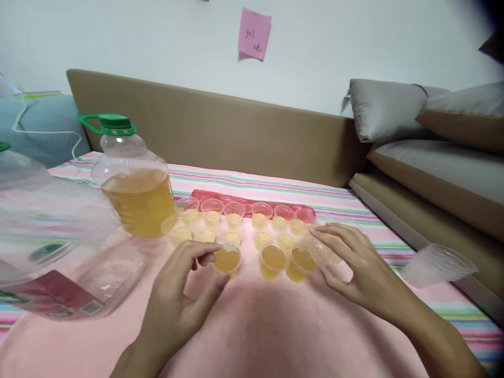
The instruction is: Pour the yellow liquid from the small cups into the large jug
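Several small clear plastic cups with yellow liquid stand in rows on a pink surface. At the front left of the group, my left hand has its index finger and thumb on either side of the rim of a cup. My right hand curves around the right side of the front row, with fingers and thumb about a clear cup. That cup is partly hidden by my fingers. Close by, two filled cups stand between my hands. Behind the rows lies a red plastic bag.
A large jug of yellow liquid with a green cap stands at the left. Nearer lies a clear container with a red label. Stacked clear cups lie at the right, near cushions. A brown headboard runs behind.
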Action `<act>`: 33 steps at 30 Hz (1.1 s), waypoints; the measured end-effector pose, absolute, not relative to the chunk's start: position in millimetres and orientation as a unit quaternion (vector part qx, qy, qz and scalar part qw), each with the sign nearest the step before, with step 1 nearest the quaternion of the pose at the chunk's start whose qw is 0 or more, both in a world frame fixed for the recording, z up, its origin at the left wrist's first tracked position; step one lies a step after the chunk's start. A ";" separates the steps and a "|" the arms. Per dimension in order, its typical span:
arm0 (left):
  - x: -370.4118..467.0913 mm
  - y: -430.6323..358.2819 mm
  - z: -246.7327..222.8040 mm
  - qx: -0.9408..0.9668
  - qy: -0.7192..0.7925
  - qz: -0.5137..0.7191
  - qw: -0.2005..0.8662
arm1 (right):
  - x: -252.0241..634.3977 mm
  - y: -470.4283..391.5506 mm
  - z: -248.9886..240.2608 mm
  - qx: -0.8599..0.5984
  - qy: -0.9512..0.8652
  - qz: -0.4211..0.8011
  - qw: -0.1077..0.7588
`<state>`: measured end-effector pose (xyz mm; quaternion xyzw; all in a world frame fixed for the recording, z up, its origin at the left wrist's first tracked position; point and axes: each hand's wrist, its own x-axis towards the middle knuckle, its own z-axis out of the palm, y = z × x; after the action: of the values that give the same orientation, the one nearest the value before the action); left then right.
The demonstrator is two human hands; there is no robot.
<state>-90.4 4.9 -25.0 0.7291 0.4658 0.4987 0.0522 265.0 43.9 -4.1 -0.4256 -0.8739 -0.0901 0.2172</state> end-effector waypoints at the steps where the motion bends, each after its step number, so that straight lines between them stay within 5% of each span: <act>1: -83.2 4.8 -20.6 0.745 0.452 0.488 0.054 | 263.1 44.9 -1.9 -0.424 -0.875 -0.092 0.213; 12: 29.4 44.8 4.8 0.778 0.438 0.346 0.287 | 252.5 46.7 14.1 -0.428 -0.878 -0.079 0.198; 23: 52.4 58.6 -8.1 0.758 0.426 0.384 0.310 | 258.4 47.3 12.2 -0.434 -0.867 -0.073 0.233; 33: 44.4 56.4 0.7 0.743 0.470 0.352 0.321 | 279.5 49.4 -0.3 -0.509 -0.663 0.278 0.473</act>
<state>44.4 56.4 0.7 0.7435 0.4696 0.3516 0.3211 279.5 49.4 -0.3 -0.5089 -0.6631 0.2778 0.4735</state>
